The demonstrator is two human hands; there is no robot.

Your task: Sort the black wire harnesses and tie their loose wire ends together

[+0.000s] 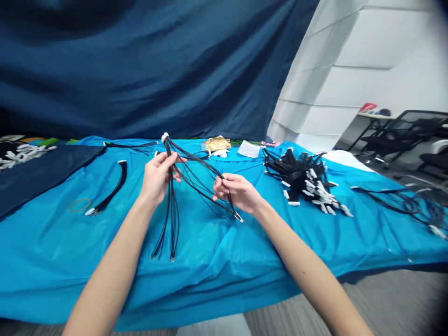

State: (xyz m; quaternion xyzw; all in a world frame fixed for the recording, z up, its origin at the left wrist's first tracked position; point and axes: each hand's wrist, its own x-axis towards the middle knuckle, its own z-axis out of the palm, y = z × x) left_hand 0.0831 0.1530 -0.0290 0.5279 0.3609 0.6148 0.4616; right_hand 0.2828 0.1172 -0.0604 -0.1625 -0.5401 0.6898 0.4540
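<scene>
Nearest us, our left hand (158,176) was clamped around a black wire harness (172,205) just below its white connector (164,137), the bundle's long axis running nearly upright, loose ends hanging toward the blue table cover (224,261). Our right hand (238,191), apart from the left, pinched strands drawn off rightward. Farther right lay a pile of harnesses (304,182); farther left, a single bundle (108,196).
</scene>
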